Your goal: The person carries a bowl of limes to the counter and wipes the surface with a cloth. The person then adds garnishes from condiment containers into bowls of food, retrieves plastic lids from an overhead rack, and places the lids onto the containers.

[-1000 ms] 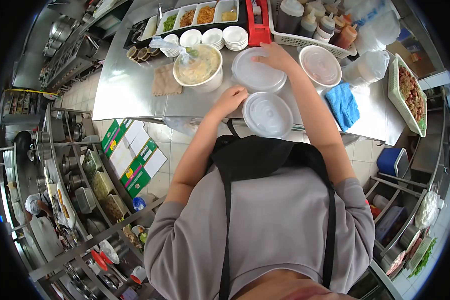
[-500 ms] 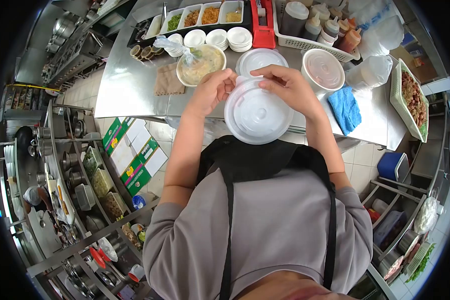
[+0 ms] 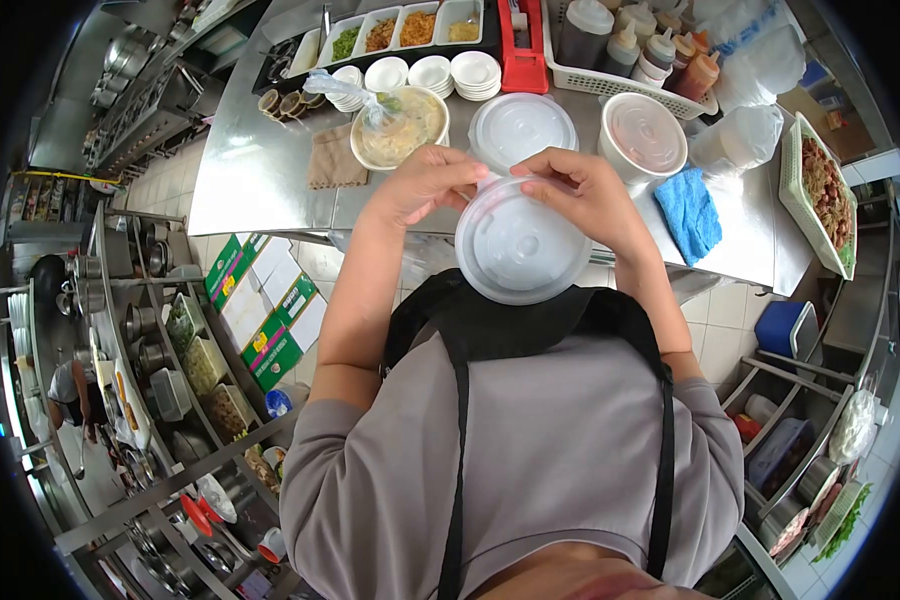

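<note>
A round translucent plastic lid [image 3: 526,245] is held over the table's front edge, in front of my chest. My left hand [image 3: 428,185] pinches the tab at its upper left rim. On the upper right rim, my right hand [image 3: 582,195] has its thumb on top and fingers curled. Behind the lid, more round lids [image 3: 523,128] lie on the table. To their left stands a white bowl [image 3: 400,135] of food with a knotted clear bag in it. A lidded white bowl [image 3: 643,138] stands to the right.
On the steel table [image 3: 250,190] are a brown cloth [image 3: 335,160], a blue cloth [image 3: 689,215], small dishes [image 3: 430,75], a red holder [image 3: 523,60] and a bottle basket [image 3: 620,85]. A co-worker [image 3: 73,390] stands at the far left.
A lid has come off the pile on the table toward my chest. Both hands have moved to its rim, and lately the lid has shifted slightly closer to me.
</note>
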Demonstrator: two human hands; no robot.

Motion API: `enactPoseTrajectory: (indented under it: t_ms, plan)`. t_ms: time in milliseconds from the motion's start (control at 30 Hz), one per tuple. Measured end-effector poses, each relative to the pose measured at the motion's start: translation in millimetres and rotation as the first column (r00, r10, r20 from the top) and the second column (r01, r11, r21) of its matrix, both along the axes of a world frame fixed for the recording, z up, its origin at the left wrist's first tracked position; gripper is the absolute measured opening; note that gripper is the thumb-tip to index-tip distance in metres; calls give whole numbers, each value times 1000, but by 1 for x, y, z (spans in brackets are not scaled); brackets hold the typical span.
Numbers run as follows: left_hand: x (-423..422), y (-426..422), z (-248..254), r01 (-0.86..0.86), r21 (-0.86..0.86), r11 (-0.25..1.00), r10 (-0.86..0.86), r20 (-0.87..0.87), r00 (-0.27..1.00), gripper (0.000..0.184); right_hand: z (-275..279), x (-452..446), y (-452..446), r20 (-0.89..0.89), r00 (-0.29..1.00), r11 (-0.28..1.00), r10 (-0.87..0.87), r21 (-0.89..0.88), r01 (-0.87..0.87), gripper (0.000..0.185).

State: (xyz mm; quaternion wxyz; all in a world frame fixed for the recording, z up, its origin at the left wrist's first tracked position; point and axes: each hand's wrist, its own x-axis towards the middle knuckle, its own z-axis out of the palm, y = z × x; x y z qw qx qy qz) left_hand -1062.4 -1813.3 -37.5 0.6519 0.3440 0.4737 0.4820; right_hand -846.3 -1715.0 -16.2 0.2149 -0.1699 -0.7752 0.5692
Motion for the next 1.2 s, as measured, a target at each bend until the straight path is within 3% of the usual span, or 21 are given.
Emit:
enactPoseTrajectory:
  t_ms: [67,167,233,333,467,567,733,833,867,933,1000,1067,1133,1200]
  plan:
    - [8,-2,15,-13,18,1000,15,-139,990,22,3,1,-2,7,1000,999,-22,49,21,17]
    - [10,0,19,61,21,998,-55,-197,979,23,7,1,-4,-26,998,981,-53,184,57,15]
    - [9,4,13,119,11,993,-117,-114,987,24,7,-3,1,-94,993,944,-65,316,92,14]
    - [9,11,-2,181,-8,983,-180,82,980,27,6,-10,1,-212,977,968,21,250,34,11]
    - [13,12,-18,202,-41,978,-180,313,933,29,7,-10,5,-166,983,945,75,326,-18,6]
    - [29,9,-7,130,-80,988,-99,315,944,26,17,-8,1,-147,985,923,92,385,-28,4]
    - [30,3,-9,50,-7,999,-47,249,967,14,27,2,-10,-214,967,826,140,564,5,6]
    - [18,-8,-6,-158,26,987,155,93,984,9,39,17,-12,-323,929,885,178,465,-8,5]
    - [9,-14,-3,-245,44,968,244,24,969,8,41,21,-7,-373,921,907,108,416,63,4]
    - [-24,-37,-13,-249,85,965,258,-137,956,8,44,26,6,-473,880,927,-48,307,216,5]
    - [-48,-62,-23,-328,135,935,343,-102,934,9,42,19,28,-401,846,906,-352,84,416,10]
    - [-60,-82,-15,-391,151,908,394,14,919,11,26,-4,63,-300,827,879,-476,-113,464,15]
    - [-65,-90,-11,-414,171,894,397,125,909,12,-7,-35,97,-159,862,876,-482,-57,479,19]
    - [-68,-93,-11,-396,202,895,350,229,908,13,-46,-70,122,-76,844,819,-532,206,535,22]
